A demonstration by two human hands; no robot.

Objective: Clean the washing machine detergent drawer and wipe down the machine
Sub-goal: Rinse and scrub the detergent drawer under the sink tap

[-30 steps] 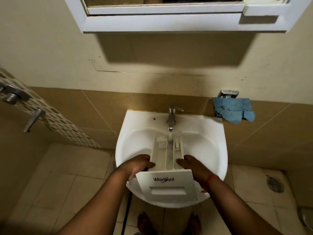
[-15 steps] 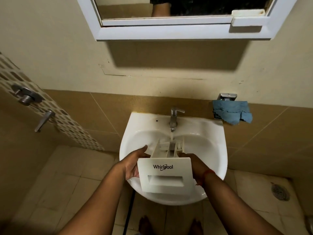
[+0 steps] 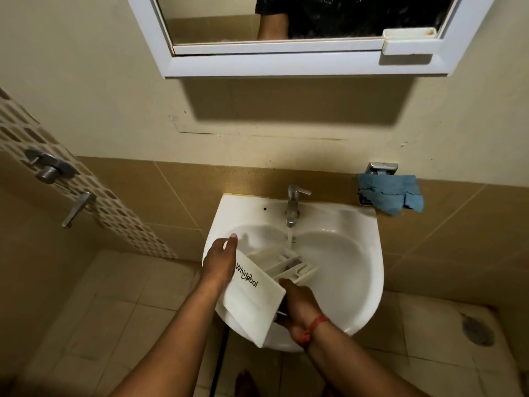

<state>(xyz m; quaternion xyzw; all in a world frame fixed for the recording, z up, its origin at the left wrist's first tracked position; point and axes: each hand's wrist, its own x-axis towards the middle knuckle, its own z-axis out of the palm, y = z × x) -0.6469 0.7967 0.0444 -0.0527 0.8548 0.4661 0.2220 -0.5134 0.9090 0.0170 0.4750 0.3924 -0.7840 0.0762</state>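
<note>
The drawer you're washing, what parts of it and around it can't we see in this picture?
- Head view: the detergent drawer is tilted, so its front panel hides the near compartments; dirt inside is too small to judge.
- The right hand has its fingers tucked under the panel, so its grip is unclear.
- The left hand covers the panel's left edge.
- The sink drain is hidden behind the drawer.
- The mirror is cut off by the top edge.
</note>
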